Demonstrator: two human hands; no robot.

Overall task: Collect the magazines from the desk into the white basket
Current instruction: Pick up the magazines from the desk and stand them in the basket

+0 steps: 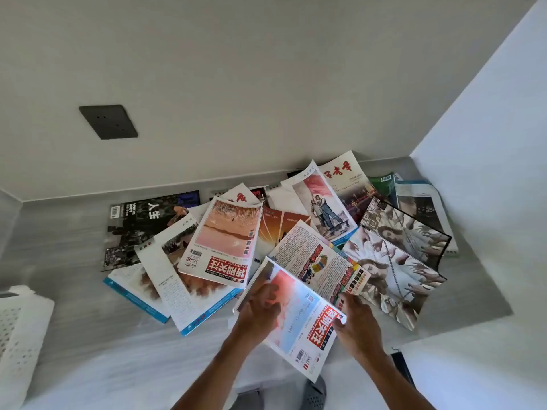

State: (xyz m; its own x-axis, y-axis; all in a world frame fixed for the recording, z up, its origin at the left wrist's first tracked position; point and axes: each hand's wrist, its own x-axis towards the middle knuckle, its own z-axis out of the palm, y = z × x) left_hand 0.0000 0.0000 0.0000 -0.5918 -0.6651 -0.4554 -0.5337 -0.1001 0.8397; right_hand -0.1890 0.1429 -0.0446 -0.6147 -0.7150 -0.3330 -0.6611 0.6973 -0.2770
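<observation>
Several magazines lie fanned out and overlapping on the grey desk [74, 241]. Nearest me is a pink-and-blue magazine [299, 318] with a red title block, tilted up off the desk's front edge. My left hand [260, 306] rests on its cover with the fingers curled over its left edge. My right hand [356, 324] grips its right edge, the thumb on the cover. A similar pink magazine [225, 241] lies in the middle of the pile. The white basket [20, 335], perforated, stands at the far left and is cut off by the frame.
A black-cover magazine [142, 226] lies at the pile's left end, glossy picture magazines [393, 261] at its right. A white side wall [488, 173] bounds the desk on the right. A dark wall socket [108, 122] sits on the back wall.
</observation>
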